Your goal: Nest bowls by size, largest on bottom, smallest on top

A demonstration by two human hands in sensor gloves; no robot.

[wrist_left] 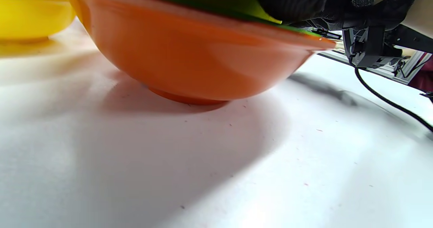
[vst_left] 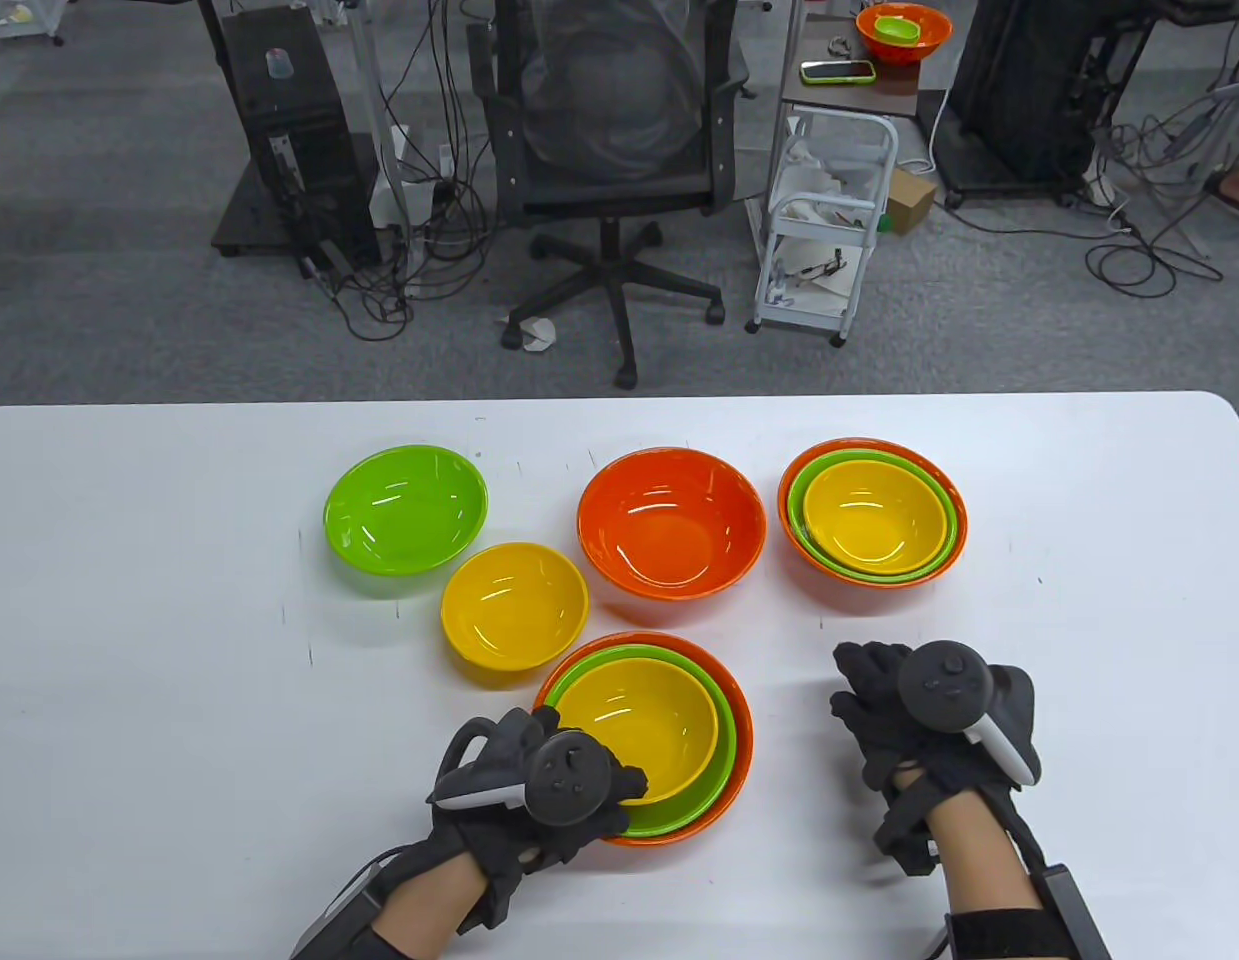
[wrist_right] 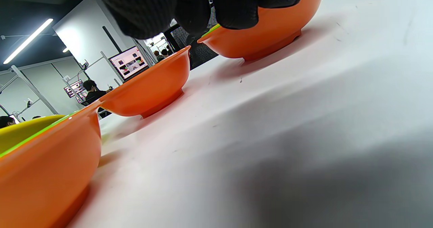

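I see the white table (vst_left: 179, 700) carrying two finished stacks and three loose glossy plastic bowls. Largest loose piece: the orange bowl (vst_left: 670, 522), centre back; then the green bowl (vst_left: 406, 508) at back left; then the small yellow bowl (vst_left: 515, 611) just in front of it.

Near stack (vst_left: 724, 700) (orange, green, yellow) sits at front centre, far stack (vst_left: 872, 512) at back right.

Risk, my judgement: the left hand (vst_left: 539, 780) grips the near stack's rim, fingers over the green edge; a hasty pull away could tip or drag the stack into the yellow bowl beside it.

Right hand (vst_left: 929, 720) hangs well apart from all loose bowls, holding nothing; how curled its fingers are I cannot tell.
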